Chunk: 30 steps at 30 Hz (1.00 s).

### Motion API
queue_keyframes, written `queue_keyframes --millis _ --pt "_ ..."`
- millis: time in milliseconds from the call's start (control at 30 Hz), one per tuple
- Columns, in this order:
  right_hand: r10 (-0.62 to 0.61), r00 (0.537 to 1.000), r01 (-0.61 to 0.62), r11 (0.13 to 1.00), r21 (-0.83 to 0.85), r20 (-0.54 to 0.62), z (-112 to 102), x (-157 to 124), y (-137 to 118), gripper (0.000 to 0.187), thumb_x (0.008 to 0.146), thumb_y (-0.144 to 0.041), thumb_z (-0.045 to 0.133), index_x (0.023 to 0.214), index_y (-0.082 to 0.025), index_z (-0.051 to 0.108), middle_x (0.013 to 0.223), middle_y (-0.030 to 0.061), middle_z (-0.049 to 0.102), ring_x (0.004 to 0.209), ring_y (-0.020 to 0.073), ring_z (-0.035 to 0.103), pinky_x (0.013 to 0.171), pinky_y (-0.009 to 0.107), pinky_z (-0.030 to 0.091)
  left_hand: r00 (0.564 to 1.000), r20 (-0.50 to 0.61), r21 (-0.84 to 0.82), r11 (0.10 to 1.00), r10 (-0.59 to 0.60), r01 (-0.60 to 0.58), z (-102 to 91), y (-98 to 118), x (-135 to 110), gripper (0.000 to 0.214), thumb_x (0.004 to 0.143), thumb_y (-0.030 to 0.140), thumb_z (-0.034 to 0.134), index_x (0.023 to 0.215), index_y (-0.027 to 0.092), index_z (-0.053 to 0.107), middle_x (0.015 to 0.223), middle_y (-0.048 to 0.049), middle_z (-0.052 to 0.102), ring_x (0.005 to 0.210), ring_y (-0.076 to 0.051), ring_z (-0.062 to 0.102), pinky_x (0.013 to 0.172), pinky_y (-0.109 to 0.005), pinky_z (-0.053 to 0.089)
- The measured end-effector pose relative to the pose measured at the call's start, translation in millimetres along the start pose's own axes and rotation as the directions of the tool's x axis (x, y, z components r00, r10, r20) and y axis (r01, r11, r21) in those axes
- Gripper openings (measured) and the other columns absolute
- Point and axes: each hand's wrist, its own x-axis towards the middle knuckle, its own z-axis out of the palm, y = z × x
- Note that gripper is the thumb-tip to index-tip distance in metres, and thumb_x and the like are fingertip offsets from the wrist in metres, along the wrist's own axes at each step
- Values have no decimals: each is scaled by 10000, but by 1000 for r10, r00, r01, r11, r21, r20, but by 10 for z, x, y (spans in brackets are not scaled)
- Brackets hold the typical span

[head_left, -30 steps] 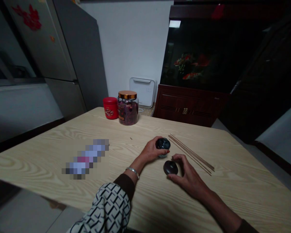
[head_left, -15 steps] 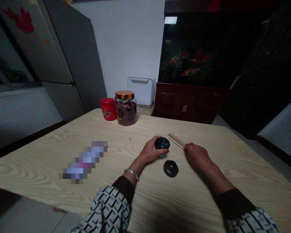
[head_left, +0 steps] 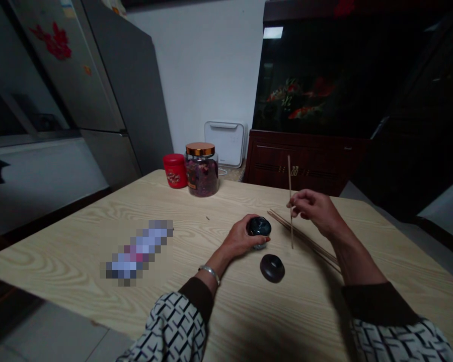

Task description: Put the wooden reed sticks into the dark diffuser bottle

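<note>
My left hand is wrapped round a small glossy dark jar standing on the table. Between the fingertips of my right hand, a thin brown stick is pinched upright, its lower end just above or on the tabletop; I cannot tell which. More thin brown sticks lie on the table beneath my right wrist, which partly hides them. In front of the jar rests a round dark-brown piece with a hollow or hole in its top.
On the far side of the wooden table stand a red canister and a large glass jar with a copper-coloured lid. A blurred-out flat object lies to the left. Behind are a white panel and a fish tank.
My right hand has risen and now pinches one upright stick, while the other sticks lie on the table. My left hand keeps its hold on the jar. The view has shifted slightly.
</note>
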Motion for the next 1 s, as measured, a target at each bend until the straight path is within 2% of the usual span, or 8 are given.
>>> queue_keyframes --millis 33,100,200,267,567,800,900,1000 --pt "-28 996 39 989 140 -85 42 14 -65 138 787 -298 647 790 -166 609 760 40 707 551 118 616 470 209 386 1000 0 4 1000 1 -1 -2 0 1 678 631 362 861 1218 154 593 1101 -88 680 1023 -228 628 924 -331 485" --pt "-86 966 158 942 296 -244 151 36 -164 138 774 -279 690 793 -166 613 749 31 704 537 103 596 453 199 373 1000 2 1 1000 1 -1 -5 -2 3 666 637 359 857 1215 158 594 1097 -85 683 1018 -227 629 919 -327 485" --pt "-160 903 316 876 365 -398 298 63 -209 138 789 -265 712 800 -168 613 774 35 717 562 102 608 477 206 408 1000 -2 1 1000 -12 12 -6 0 6 667 636 348 858 1218 161 592 1099 -83 684 1025 -229 629 923 -328 483" --pt "-179 879 361 857 368 -443 352 78 -185 139 802 -268 713 806 -169 615 788 40 722 585 110 627 491 212 428 1000 -4 8 1000 -21 21 -4 1 9 673 634 350 859 1221 163 589 1097 -83 685 1023 -229 630 922 -329 483" --pt "-139 927 262 905 335 -350 493 46 -70 152 814 -288 704 818 -176 602 797 29 711 601 111 644 505 215 466 1000 -4 21 1000 -1 1 1 -7 15 674 636 383 860 1218 170 592 1100 -77 679 1017 -223 624 912 -326 484" --pt "-61 985 112 941 320 -164 633 -65 41 240 783 -376 719 815 -188 573 720 13 674 588 129 634 515 238 487 1000 -4 53 998 29 -29 -7 -1 8 670 653 387 849 1231 174 586 1131 -84 676 1040 -230 621 930 -341 479" --pt "-44 992 74 961 267 -117 587 -75 90 303 821 -477 667 803 -190 572 729 15 664 551 117 604 478 227 442 1000 -5 45 999 16 -16 -5 0 7 681 647 385 852 1234 168 584 1129 -89 676 1042 -232 622 930 -342 483" --pt "-46 980 68 992 108 -194 357 -21 203 359 888 -532 554 772 -193 570 749 16 657 512 99 563 478 229 402 1000 -7 28 1000 -5 5 -6 -6 10 694 638 371 857 1242 168 581 1124 -89 676 1035 -230 626 936 -345 488"
